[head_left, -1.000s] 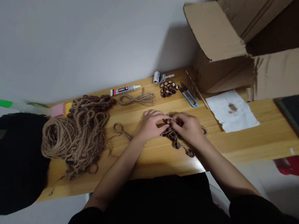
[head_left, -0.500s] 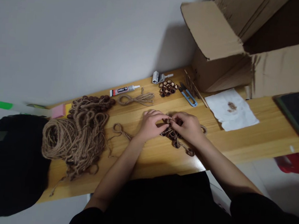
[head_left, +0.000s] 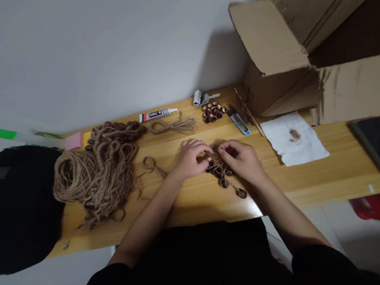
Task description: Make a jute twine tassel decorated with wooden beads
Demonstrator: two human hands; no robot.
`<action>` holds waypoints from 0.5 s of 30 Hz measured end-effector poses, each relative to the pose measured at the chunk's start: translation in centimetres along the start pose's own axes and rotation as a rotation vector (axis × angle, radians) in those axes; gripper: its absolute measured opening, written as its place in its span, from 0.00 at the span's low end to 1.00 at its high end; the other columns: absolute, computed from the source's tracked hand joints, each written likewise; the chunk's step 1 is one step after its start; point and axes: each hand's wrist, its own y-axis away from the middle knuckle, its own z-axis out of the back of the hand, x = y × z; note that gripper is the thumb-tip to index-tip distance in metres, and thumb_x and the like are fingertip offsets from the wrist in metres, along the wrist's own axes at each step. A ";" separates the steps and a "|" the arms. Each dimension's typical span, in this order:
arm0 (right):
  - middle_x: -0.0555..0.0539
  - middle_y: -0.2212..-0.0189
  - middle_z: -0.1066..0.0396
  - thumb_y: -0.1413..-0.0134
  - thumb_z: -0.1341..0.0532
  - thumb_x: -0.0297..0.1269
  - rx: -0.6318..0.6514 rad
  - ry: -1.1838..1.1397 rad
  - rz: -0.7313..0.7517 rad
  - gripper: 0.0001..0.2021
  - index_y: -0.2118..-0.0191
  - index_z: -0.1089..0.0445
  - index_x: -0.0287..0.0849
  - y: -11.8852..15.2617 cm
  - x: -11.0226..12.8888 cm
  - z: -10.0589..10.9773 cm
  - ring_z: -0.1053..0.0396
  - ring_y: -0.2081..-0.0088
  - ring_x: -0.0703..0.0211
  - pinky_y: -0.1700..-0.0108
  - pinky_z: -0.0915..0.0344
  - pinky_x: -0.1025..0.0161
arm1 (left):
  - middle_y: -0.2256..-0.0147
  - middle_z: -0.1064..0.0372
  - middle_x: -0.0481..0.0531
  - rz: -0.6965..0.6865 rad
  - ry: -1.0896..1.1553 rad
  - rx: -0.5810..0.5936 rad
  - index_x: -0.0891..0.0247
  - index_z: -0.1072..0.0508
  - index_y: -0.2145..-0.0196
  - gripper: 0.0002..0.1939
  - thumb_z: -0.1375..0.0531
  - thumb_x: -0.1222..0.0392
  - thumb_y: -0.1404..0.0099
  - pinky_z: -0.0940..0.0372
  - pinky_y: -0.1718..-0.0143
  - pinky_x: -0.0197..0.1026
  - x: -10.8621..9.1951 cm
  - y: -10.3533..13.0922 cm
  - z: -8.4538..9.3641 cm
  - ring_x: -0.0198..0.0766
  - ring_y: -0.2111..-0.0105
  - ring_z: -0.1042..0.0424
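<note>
Several dark brown rings with twine (head_left: 219,169) lie in a cluster on the wooden table (head_left: 192,203). My left hand (head_left: 192,158) is at the cluster's left side, thumb and index finger curved round a small piece at their tips that I cannot make out. On the right, my right hand (head_left: 241,158) has its thumb and index finger pinched together above the cluster; what they hold is too small to name. One ring (head_left: 241,193) trails off toward the table's front edge on a bit of twine.
Behind the hands are cut brown rings (head_left: 213,112), blue snips (head_left: 240,122), a glue tube (head_left: 157,114) and tied twine (head_left: 174,125). Piled twine (head_left: 109,184) lies left. A stained white tissue (head_left: 296,139), cardboard box (head_left: 278,85) and dark phone (head_left: 377,142) are right.
My right hand has moved slightly right, away from my left hand, and a gap has opened between their fingertips. My left hand has stayed nearly in place.
</note>
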 end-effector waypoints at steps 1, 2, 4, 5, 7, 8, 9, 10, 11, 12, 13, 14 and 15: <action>0.48 0.75 0.28 0.48 0.42 0.38 -0.002 -0.015 -0.012 0.09 0.70 0.28 0.39 0.0 -0.1 0.0 0.34 0.74 0.62 0.69 0.40 0.65 | 0.64 0.26 0.48 -0.004 0.003 0.002 0.60 0.25 0.67 0.11 0.41 0.70 0.49 0.44 0.54 0.45 0.0 0.0 0.0 0.41 0.59 0.31; 0.48 0.74 0.27 0.48 0.42 0.38 -0.004 -0.033 -0.026 0.09 0.70 0.28 0.39 0.0 -0.2 0.1 0.34 0.73 0.62 0.69 0.40 0.65 | 0.64 0.26 0.48 -0.005 0.006 0.005 0.60 0.25 0.68 0.11 0.42 0.70 0.49 0.44 0.54 0.45 0.1 0.0 0.0 0.41 0.59 0.31; 0.46 0.72 0.26 0.48 0.42 0.40 -0.010 -0.086 -0.058 0.10 0.68 0.27 0.39 0.0 -0.3 0.1 0.31 0.71 0.60 0.67 0.38 0.64 | 0.64 0.26 0.49 -0.007 0.015 0.009 0.60 0.25 0.69 0.10 0.43 0.70 0.48 0.44 0.54 0.45 0.2 0.0 0.0 0.41 0.59 0.31; 0.46 0.71 0.25 0.48 0.41 0.40 -0.012 -0.117 -0.074 0.10 0.67 0.27 0.39 0.0 -0.4 0.1 0.30 0.71 0.60 0.66 0.37 0.63 | 0.64 0.26 0.49 -0.010 0.021 0.008 0.60 0.25 0.69 0.10 0.43 0.69 0.48 0.44 0.54 0.46 0.2 0.0 0.0 0.41 0.59 0.31; 0.44 0.69 0.24 0.49 0.41 0.40 -0.008 -0.180 -0.106 0.11 0.66 0.26 0.38 -0.1 -0.6 0.1 0.29 0.69 0.59 0.65 0.35 0.62 | 0.65 0.25 0.48 -0.019 0.035 -0.002 0.60 0.25 0.71 0.08 0.43 0.69 0.46 0.44 0.54 0.46 0.3 0.0 0.0 0.40 0.59 0.31; 0.44 0.69 0.24 0.49 0.40 0.40 -0.005 -0.206 -0.121 0.11 0.65 0.26 0.38 -0.1 -0.7 0.1 0.28 0.69 0.58 0.64 0.34 0.62 | 0.65 0.25 0.48 -0.023 0.041 -0.009 0.60 0.25 0.72 0.07 0.42 0.69 0.45 0.44 0.54 0.46 0.3 0.0 -0.1 0.40 0.60 0.31; 0.44 0.68 0.24 0.50 0.40 0.40 -0.004 -0.228 -0.134 0.11 0.65 0.26 0.38 -0.1 -0.7 0.1 0.28 0.69 0.58 0.64 0.33 0.61 | 0.65 0.25 0.48 -0.024 0.043 -0.014 0.60 0.25 0.73 0.07 0.42 0.68 0.44 0.44 0.54 0.46 0.3 0.0 -0.1 0.40 0.60 0.31; 0.44 0.68 0.24 0.50 0.40 0.40 -0.002 -0.244 -0.144 0.12 0.64 0.25 0.38 -0.1 -0.8 0.1 0.28 0.69 0.58 0.63 0.33 0.61 | 0.66 0.25 0.48 -0.022 0.041 -0.017 0.60 0.26 0.74 0.07 0.42 0.67 0.43 0.44 0.54 0.46 0.3 0.0 -0.1 0.39 0.60 0.30; 0.44 0.68 0.24 0.51 0.39 0.39 -0.001 -0.255 -0.150 0.12 0.63 0.25 0.38 -0.1 -0.9 0.1 0.28 0.68 0.58 0.63 0.32 0.60 | 0.66 0.25 0.47 -0.020 0.035 -0.018 0.60 0.26 0.74 0.07 0.42 0.67 0.42 0.44 0.54 0.46 0.3 -0.1 -0.2 0.39 0.61 0.30; 0.44 0.68 0.24 0.51 0.39 0.39 0.001 -0.263 -0.153 0.12 0.63 0.25 0.38 -0.2 -0.9 0.1 0.28 0.69 0.59 0.63 0.32 0.60 | 0.66 0.25 0.47 -0.016 0.028 -0.018 0.59 0.26 0.75 0.07 0.42 0.66 0.42 0.44 0.54 0.46 0.3 -0.1 -0.2 0.39 0.61 0.30; 0.44 0.68 0.24 0.51 0.39 0.39 0.002 -0.266 -0.154 0.12 0.63 0.25 0.38 -0.2 -1.0 0.1 0.28 0.69 0.59 0.62 0.32 0.60 | 0.66 0.25 0.47 -0.012 0.019 -0.016 0.59 0.26 0.74 0.07 0.42 0.66 0.42 0.44 0.54 0.45 0.3 -0.1 -0.2 0.39 0.61 0.30; 0.44 0.68 0.24 0.51 0.39 0.39 0.003 -0.266 -0.154 0.12 0.62 0.25 0.38 -0.1 -1.0 0.1 0.28 0.69 0.59 0.63 0.32 0.60 | 0.66 0.25 0.47 -0.009 0.012 -0.014 0.59 0.26 0.74 0.07 0.42 0.66 0.42 0.44 0.54 0.46 0.3 -0.1 -0.2 0.39 0.61 0.30; 0.44 0.68 0.24 0.51 0.39 0.39 0.004 -0.263 -0.155 0.13 0.62 0.25 0.37 -0.1 -1.0 0.1 0.28 0.69 0.59 0.63 0.32 0.60 | 0.66 0.25 0.47 -0.005 0.008 -0.014 0.59 0.25 0.73 0.07 0.42 0.67 0.43 0.43 0.54 0.46 0.3 -0.1 -0.2 0.39 0.60 0.30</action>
